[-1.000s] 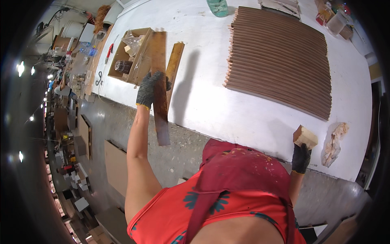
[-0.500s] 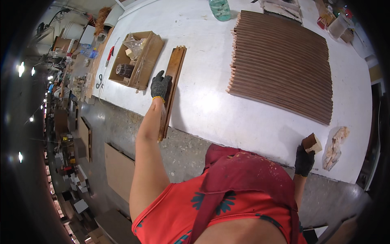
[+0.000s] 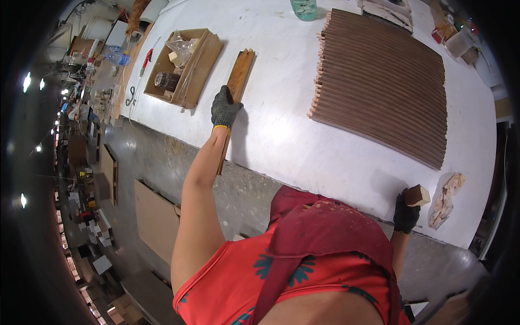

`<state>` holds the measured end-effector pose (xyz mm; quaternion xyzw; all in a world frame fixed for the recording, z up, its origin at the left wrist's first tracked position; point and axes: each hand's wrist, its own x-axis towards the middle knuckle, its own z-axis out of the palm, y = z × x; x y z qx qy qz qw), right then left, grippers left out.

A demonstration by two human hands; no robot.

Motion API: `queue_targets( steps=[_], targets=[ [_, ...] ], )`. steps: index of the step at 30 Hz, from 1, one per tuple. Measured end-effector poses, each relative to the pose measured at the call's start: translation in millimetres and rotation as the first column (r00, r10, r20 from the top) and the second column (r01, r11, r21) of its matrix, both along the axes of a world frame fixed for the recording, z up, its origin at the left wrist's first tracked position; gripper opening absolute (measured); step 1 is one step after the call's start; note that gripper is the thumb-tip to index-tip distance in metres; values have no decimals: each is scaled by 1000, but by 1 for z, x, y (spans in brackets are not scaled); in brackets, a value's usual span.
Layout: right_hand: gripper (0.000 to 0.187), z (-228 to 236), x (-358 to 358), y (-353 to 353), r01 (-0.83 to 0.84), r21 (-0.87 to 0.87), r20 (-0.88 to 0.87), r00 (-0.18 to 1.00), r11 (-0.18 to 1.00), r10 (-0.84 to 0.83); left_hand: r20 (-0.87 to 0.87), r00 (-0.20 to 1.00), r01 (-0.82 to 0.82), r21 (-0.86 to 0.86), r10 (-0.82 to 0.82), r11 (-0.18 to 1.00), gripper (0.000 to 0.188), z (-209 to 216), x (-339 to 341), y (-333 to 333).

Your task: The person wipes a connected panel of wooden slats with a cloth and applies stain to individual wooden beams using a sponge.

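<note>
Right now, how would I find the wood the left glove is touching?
Look at the big white table. Between the open cardboard box and the wide sheet of brown slats, the left hand rests on a long narrow plank, single and overhanging the table's edge.

A long brown plank [image 3: 236, 89] lies flat under the left hand [image 3: 223, 110]; a small wood block [image 3: 417, 195] sits gripped atop the right hand [image 3: 406, 214].

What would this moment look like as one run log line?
left hand: on wooden strip | right hand: holding wood block | table: panel of strips, cardboard box
</note>
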<state>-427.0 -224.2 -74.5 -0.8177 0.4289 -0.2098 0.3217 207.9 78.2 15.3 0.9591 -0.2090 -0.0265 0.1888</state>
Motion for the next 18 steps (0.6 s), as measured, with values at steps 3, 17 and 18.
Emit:
queue_targets(
  steps=[3,17,18],
  targets=[
    [31,28,24,6,37,-197,7,999,980,-36,22,1000,-7,26,7,1000,80,-3,0,-9],
    [36,38,30,8,38,-241,-65,996,970,-55,300,782,620,-465,-547,632,78,23,-145,-88],
    [37,29,21,7,39,-200,-31,998,979,-46,275,760,636,-502,-589,587,78,27,-166,-102]
  ],
)
